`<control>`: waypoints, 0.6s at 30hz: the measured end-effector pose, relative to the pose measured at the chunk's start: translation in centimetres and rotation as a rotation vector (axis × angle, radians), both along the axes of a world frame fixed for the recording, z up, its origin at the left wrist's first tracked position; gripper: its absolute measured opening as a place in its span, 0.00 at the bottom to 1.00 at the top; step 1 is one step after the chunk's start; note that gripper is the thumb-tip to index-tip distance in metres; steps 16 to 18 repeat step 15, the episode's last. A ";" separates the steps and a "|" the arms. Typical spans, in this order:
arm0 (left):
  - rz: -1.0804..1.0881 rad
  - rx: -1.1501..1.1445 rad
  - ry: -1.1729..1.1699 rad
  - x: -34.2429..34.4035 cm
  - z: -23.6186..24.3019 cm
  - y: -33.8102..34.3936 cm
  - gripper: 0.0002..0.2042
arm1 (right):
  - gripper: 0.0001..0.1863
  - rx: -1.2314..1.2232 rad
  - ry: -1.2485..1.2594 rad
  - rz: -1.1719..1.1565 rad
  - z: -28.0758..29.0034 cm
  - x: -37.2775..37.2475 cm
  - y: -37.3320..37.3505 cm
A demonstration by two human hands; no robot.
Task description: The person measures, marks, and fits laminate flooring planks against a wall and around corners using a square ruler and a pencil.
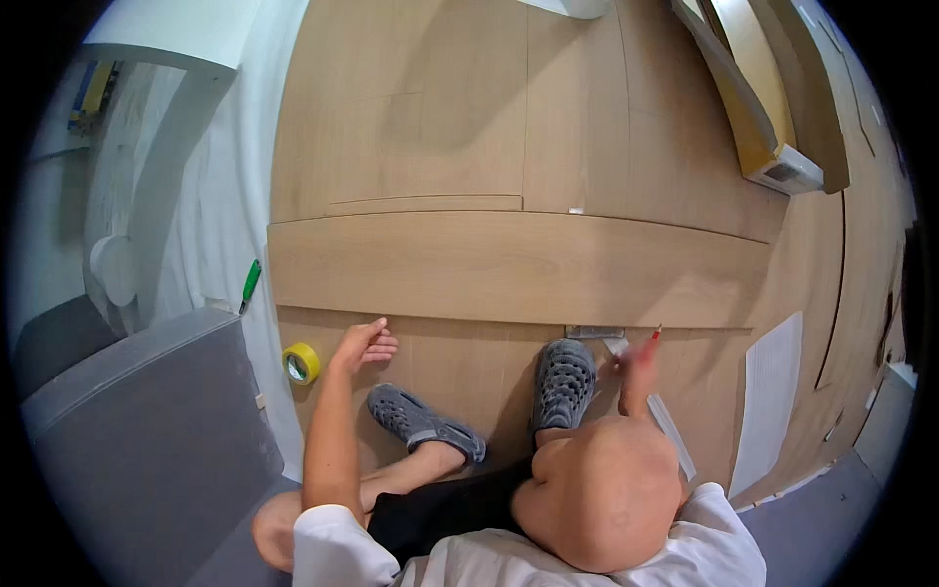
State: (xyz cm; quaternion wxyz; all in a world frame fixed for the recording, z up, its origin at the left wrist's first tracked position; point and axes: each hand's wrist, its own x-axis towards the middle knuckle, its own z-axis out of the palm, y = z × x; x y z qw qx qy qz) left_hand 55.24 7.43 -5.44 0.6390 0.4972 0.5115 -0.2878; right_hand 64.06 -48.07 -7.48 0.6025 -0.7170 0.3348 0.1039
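Note:
A long wood-look floor plank [509, 266] lies crosswise in front of me. My left hand [370, 345] is by its near edge toward the left end, fingers loosely stretched out and nothing in them. Near the plank's right part, my right hand [638, 370] is smeared by motion, closed on a red pencil [656, 335] whose tip points up toward the plank's near edge. A flat grey metal-looking piece [594, 333] lies at that edge, partly under a small pale strip [616, 346] beside my right foot.
A roll of yellow tape [300, 363] and a green-handled cutter [251, 284] lie at the left, near a grey padded seat [147, 401]. An opened cardboard box [782, 117] stands far right. A white ribbed sheet [769, 391] lies right. My grey clogs [564, 382] rest on the floor.

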 end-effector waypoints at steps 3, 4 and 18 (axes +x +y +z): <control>0.474 0.083 -0.117 -1.3 -1.5 -3.5 0.24 | 0.09 0.102 0.081 0.005 1.4 -0.1 1.5; 0.557 0.071 -0.169 -1.5 -1.9 -4.2 0.23 | 0.09 0.137 0.067 -0.007 1.7 0.1 2.2; 0.729 0.088 -0.317 -0.1 -2.5 -7.0 0.18 | 0.13 0.308 0.274 0.031 2.2 0.9 1.4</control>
